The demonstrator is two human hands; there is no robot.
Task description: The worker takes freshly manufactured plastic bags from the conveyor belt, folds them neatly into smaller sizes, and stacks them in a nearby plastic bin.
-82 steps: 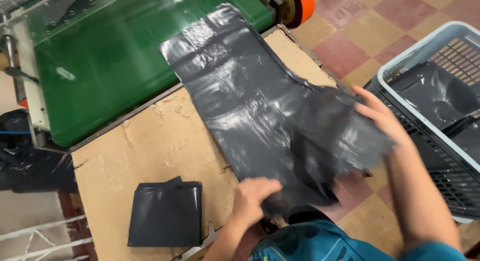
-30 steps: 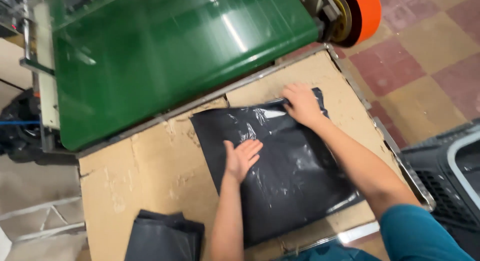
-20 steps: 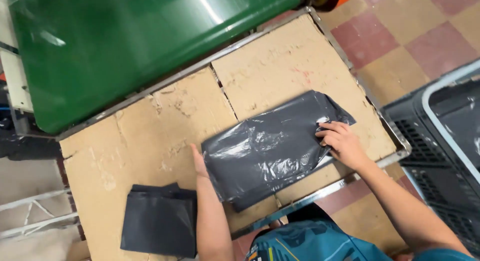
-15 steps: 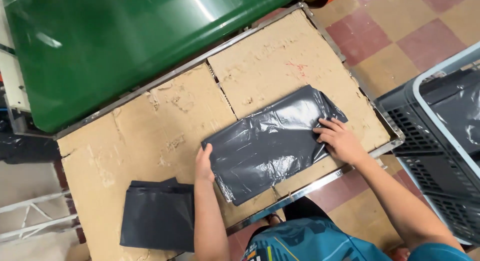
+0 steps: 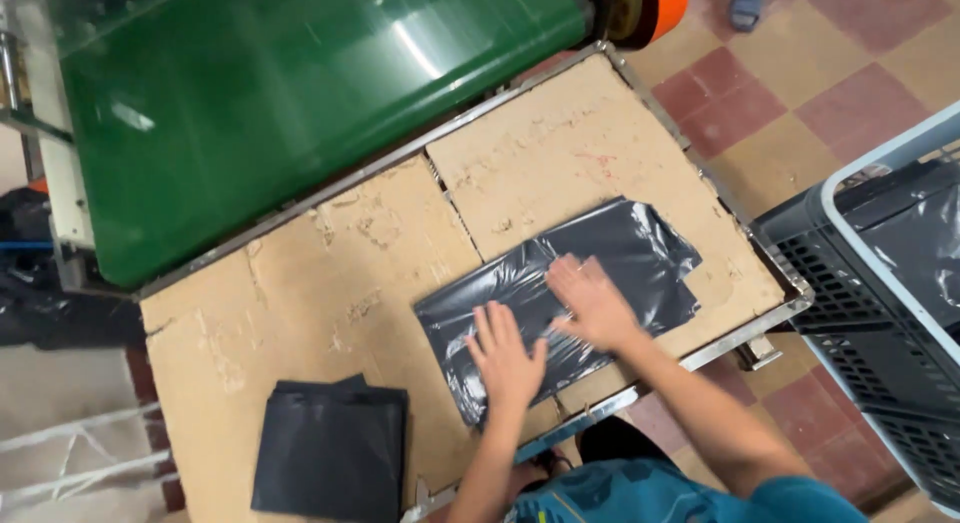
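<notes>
No grip is taken by either hand in the head view: my left hand (image 5: 505,355) and my right hand (image 5: 592,303) both lie flat and released, fingers spread, palms down on the black plastic bag (image 5: 560,301). I read that as pressing rather than grasping, since open palms flatten the glossy film and push trapped air out where closed fingers would only bunch it.

The bag lies folded into a rough strip on the worn cardboard tabletop (image 5: 300,283), running from about 8 o'clock up to 2 o'clock across the right half. The left hand sits near the lower left end, the right just beside it at 1 o'clock, closer to the middle, so the two together pin most of its length.

At 7 o'clock from the hands, well apart on the same tabletop, rests a folded black bag stack (image 5: 330,463), squared off.

Along the far edge, at 11 o'clock, runs the green conveyor belt (image 5: 300,103) with an orange roller end (image 5: 668,5). At 3 o'clock, off the tabletop, a grey plastic crate (image 5: 880,343) stands on the tiled floor (image 5: 800,83) with more black film inside.
</notes>
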